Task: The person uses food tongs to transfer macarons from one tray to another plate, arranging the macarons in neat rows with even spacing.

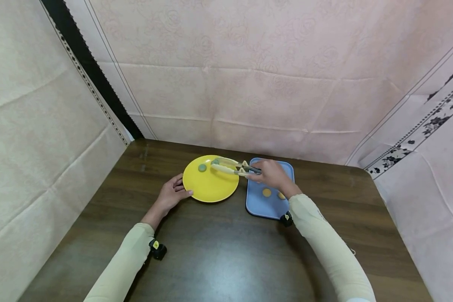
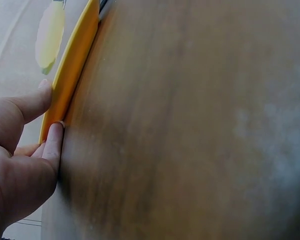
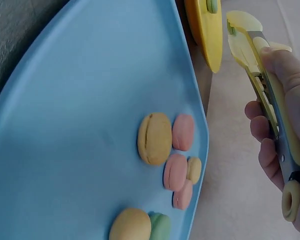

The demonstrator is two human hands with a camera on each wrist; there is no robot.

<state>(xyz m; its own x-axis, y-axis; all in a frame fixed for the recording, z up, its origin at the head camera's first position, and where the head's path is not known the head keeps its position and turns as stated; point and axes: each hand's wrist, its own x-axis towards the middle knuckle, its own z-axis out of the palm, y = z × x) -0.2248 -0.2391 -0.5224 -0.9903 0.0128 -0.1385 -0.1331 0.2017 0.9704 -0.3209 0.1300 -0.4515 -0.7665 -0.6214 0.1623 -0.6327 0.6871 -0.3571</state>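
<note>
Left sleeve (image 1: 122, 264) and right sleeve (image 1: 330, 247): long, pale cream-green, plain cloth, lightly creased. Small loose thread (image 1: 352, 251) on right sleeve. Black boxy unit at each wrist, left unit (image 1: 158, 250) and right unit (image 1: 286, 219), each with a yellow patch. Left hand (image 1: 170, 193), right hand (image 1: 273, 174): bare.

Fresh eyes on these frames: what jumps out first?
Likely the bright yellow plate on the dark table, its edge held by the left hand. Then the tongs in the right hand, a green macaron between their tips. Right of the plate, the blue tray with macarons.
</note>
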